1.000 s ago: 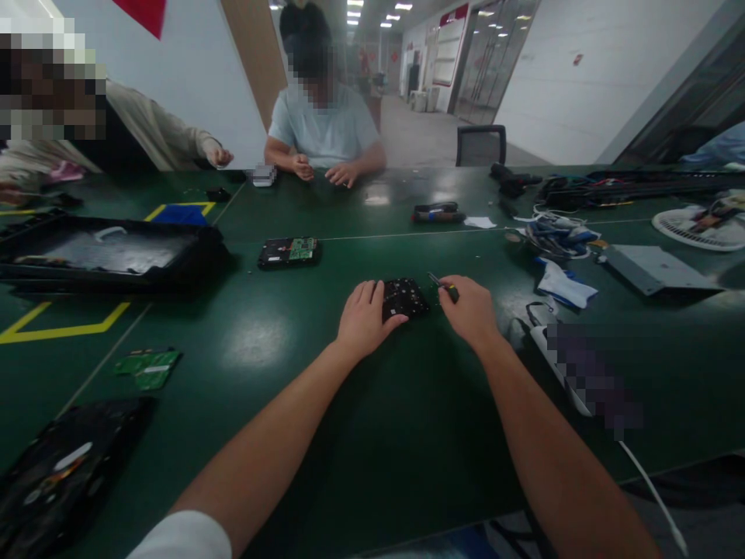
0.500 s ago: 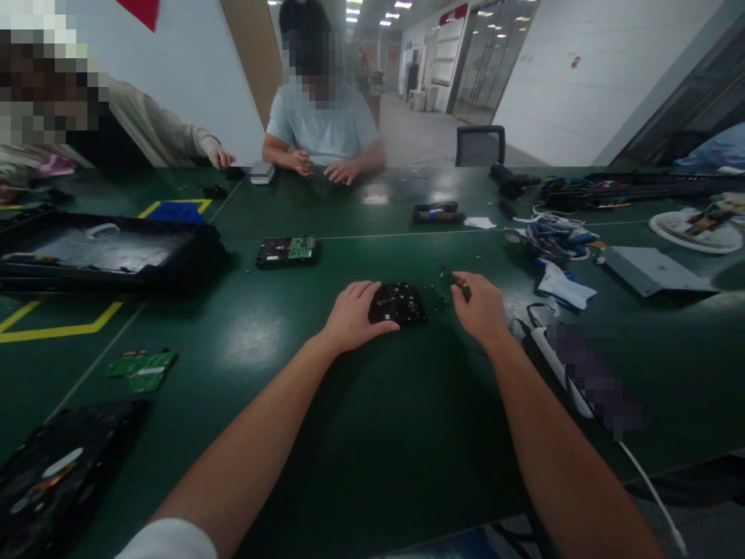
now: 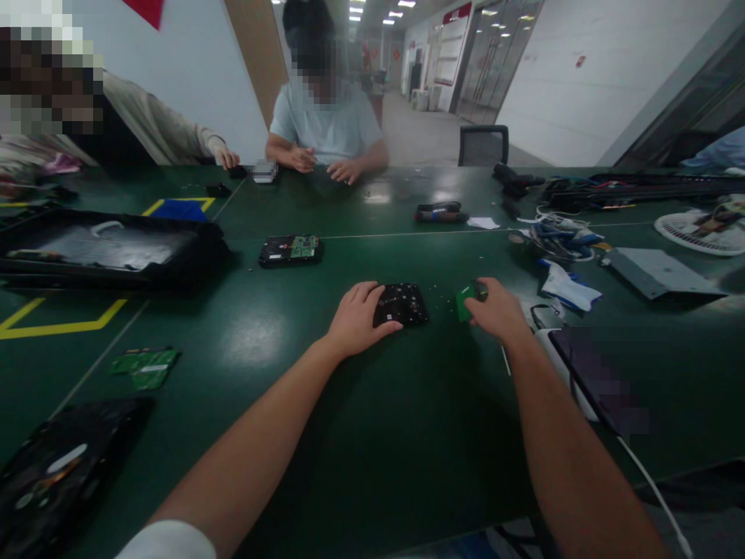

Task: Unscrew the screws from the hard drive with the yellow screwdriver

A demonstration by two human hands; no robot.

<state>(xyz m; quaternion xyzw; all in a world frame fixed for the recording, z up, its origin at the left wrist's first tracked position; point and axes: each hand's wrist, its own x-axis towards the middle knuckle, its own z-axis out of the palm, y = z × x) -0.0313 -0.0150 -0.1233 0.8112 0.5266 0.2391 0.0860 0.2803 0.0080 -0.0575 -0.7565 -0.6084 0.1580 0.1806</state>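
Right grip (image 3: 494,310) pinches green board (image 3: 464,300); left grip (image 3: 356,320) lies flat on black drive (image 3: 401,304).

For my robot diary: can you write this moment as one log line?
left hand: resting on black hard drive | right hand: holding small green circuit board | surface: green table

Both bare forearms run from the bottom edge of the frame up toward its centre, converging slightly. The left arm enters at the lower left with a white sleeve at the upper arm; its wrist is straight and the left hand (image 3: 356,320) lies palm down just left of centre, fingers (image 3: 369,293) stretched forward and a little spread. The right arm enters at the lower right. The right hand (image 3: 496,310) sits just right of centre, knuckles up, fingers curled inward and pinched together toward the left. The two hands are near each other but apart.
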